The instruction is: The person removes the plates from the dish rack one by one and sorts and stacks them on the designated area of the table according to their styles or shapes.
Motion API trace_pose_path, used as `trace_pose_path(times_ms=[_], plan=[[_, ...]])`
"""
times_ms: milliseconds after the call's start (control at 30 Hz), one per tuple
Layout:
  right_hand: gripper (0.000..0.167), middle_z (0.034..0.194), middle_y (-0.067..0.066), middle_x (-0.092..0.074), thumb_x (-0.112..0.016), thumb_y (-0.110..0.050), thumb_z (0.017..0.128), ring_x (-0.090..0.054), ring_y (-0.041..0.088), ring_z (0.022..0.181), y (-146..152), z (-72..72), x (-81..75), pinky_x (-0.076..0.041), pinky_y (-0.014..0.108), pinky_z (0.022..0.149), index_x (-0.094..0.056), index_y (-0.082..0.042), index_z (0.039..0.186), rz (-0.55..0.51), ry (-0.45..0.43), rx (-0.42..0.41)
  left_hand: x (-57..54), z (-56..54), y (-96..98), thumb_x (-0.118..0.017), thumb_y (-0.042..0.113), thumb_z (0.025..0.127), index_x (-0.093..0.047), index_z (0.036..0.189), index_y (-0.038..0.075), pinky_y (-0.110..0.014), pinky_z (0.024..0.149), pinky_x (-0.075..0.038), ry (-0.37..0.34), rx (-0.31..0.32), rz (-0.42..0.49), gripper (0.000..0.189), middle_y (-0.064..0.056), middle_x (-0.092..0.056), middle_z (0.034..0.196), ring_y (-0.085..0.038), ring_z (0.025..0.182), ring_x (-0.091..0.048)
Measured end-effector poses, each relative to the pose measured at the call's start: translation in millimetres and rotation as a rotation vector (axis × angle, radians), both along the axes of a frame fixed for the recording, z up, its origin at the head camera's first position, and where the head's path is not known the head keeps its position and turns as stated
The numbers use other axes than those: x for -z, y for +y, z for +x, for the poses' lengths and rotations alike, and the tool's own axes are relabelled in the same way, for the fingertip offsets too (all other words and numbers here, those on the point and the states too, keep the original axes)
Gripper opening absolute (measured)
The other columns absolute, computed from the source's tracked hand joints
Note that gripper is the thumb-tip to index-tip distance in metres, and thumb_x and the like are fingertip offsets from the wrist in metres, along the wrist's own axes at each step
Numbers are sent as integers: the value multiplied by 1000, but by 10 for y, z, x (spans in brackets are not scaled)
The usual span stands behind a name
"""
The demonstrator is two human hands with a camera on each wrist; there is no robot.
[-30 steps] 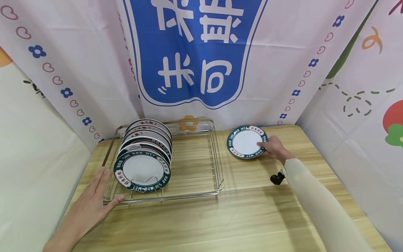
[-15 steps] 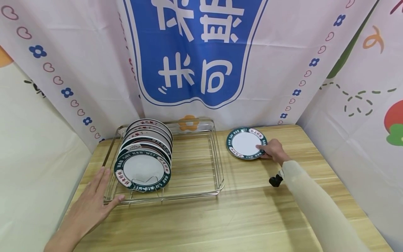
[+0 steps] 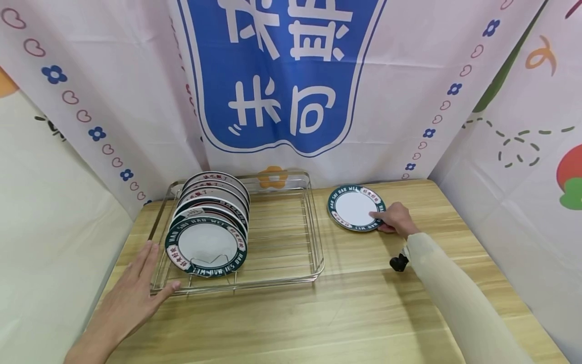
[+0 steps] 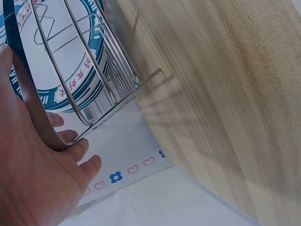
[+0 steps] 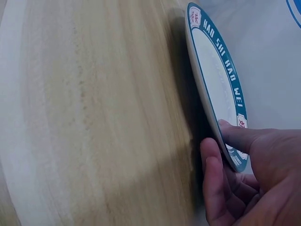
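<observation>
On the right of the table, my right hand (image 3: 396, 219) pinches a small white plate (image 3: 354, 207) with a green lettered rim. The thumb lies on its face and the fingers are beneath the edge; in the right wrist view the plate (image 5: 214, 75) is tilted, its near side off the wood. My left hand (image 3: 129, 298) rests against the front left corner of a wire dish rack (image 3: 273, 278), fingers nearly straight along the side and thumb at the front rim. In the left side of the rack, several plates (image 3: 206, 245) stand leaning in a row.
The rack's right half shows bare wires over the wooden table (image 3: 291, 323). A printed white cloth (image 3: 400, 101) hangs behind the table, with further cloth at both sides. A small black object (image 3: 399, 262) is by the right wrist.
The right hand and the plate it holds have shifted slightly, a little lower in the view. The left hand, rack and racked plates stay in place.
</observation>
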State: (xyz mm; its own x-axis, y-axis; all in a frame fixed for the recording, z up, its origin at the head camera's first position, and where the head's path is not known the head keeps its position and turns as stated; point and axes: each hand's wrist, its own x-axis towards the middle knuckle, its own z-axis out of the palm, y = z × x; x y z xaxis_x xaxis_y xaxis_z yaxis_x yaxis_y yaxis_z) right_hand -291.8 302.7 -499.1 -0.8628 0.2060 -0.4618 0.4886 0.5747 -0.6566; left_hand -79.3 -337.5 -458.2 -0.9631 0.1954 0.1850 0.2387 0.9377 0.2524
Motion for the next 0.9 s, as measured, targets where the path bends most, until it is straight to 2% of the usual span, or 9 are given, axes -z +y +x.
trace_pose_path(times_ms=[200,333,500,633,767,900], plan=[[45,60,3,-69,-77,-44,97,-63,9,47,42,42,3,-53,21,48,-70,-2,82,119,32,-89,2,-8,5,-67,51,102,-5,171,7,-64,129,-13,-13,4,-4,103,-22,-6,177,-51,158,-17],[49,63,4,-71,-74,-48,98,-65,11,51,68,55,-52,-52,24,50,-71,-3,79,159,63,-153,-1,1,4,-66,51,102,-5,170,5,-60,131,-8,-17,1,-5,102,-22,-6,177,-53,157,-18],[56,64,4,-69,-66,-56,100,-59,14,54,69,88,-164,-44,29,56,-71,-6,76,284,57,-213,-8,26,-5,-67,50,102,-6,170,5,-55,132,-4,-8,3,-7,102,-23,-6,177,-55,156,-19],[61,59,3,-62,-62,-61,100,-52,17,54,66,122,-246,-38,31,56,-66,-9,68,389,54,-247,-6,39,-1,-67,49,102,-5,171,6,-56,132,-5,-4,3,-10,103,-23,-8,176,-54,156,-19],[62,57,0,-50,-63,-63,98,-47,17,56,82,143,-308,-35,31,55,-52,-15,61,474,92,-273,-4,42,4,-67,49,102,-4,171,6,-55,132,-4,-5,1,-16,103,-23,-7,176,-56,155,-20],[58,63,1,-49,-65,-62,98,-48,18,60,82,152,-404,-35,31,56,-52,-13,69,515,145,-290,-13,31,4,-66,50,102,-4,171,6,-49,133,2,-1,3,-21,102,-24,-7,176,-55,156,-19]])
